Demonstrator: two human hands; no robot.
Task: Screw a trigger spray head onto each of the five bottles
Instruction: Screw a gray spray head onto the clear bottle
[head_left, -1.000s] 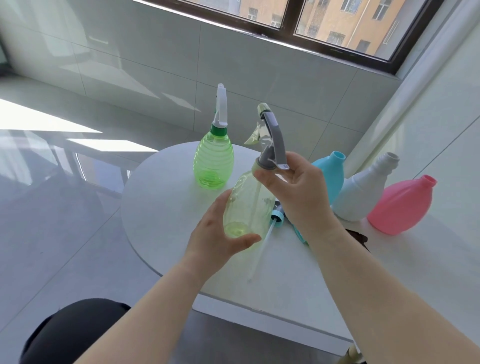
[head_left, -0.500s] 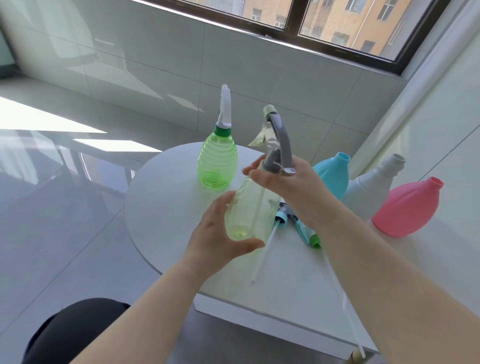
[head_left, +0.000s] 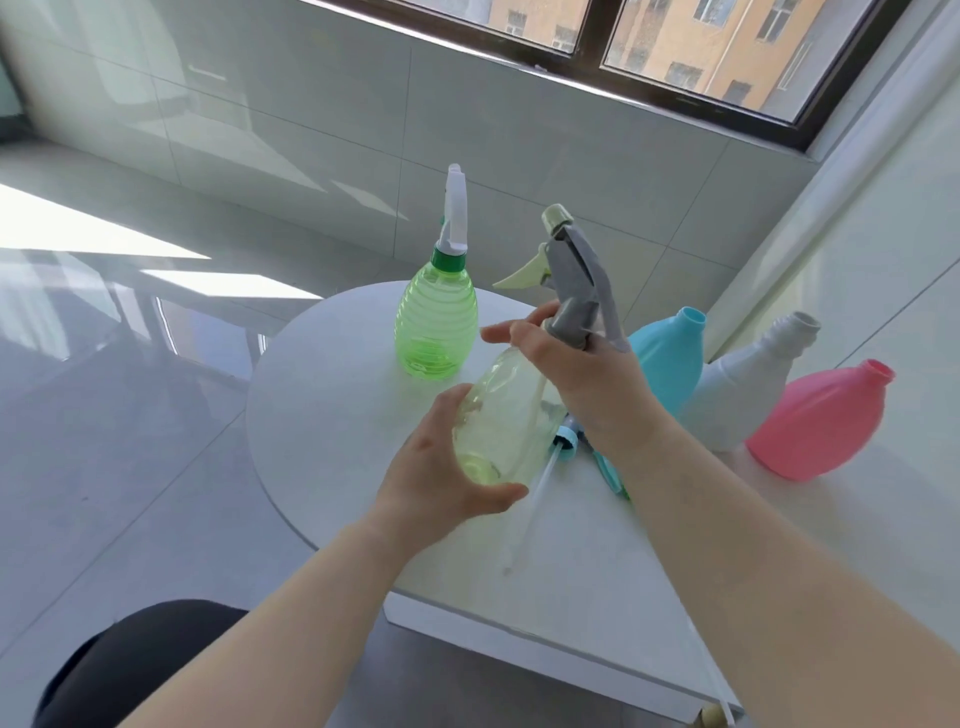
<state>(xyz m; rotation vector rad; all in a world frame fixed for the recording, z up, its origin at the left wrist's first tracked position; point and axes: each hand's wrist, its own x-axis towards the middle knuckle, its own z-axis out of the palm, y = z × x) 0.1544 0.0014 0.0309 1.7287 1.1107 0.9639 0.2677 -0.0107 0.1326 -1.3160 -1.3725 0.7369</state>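
My left hand (head_left: 436, 478) grips the base of a clear pale-yellow bottle (head_left: 501, 415), held tilted above the white table (head_left: 322, 415). My right hand (head_left: 576, 364) wraps the collar of the grey trigger spray head (head_left: 576, 280) sitting on that bottle's neck. A green ribbed bottle (head_left: 436, 327) with a white spray head (head_left: 454, 208) stands upright behind. Blue (head_left: 670, 358), white (head_left: 748, 384) and pink (head_left: 821, 415) bottles stand open-necked at the right. A loose blue-collared spray head (head_left: 563, 441) with a long dip tube lies under my right wrist, partly hidden.
Another teal spray head (head_left: 608, 467) lies beside the loose one, mostly behind my right forearm. A tiled wall and a window rise behind the table. The table's rounded edge drops to a grey tiled floor at the left. My dark-clothed knee (head_left: 130, 660) shows at the bottom left.
My right hand has turned around the grey head's collar, fingers swinging to the left. The bottle stays in my left hand, and the view has shifted slightly.
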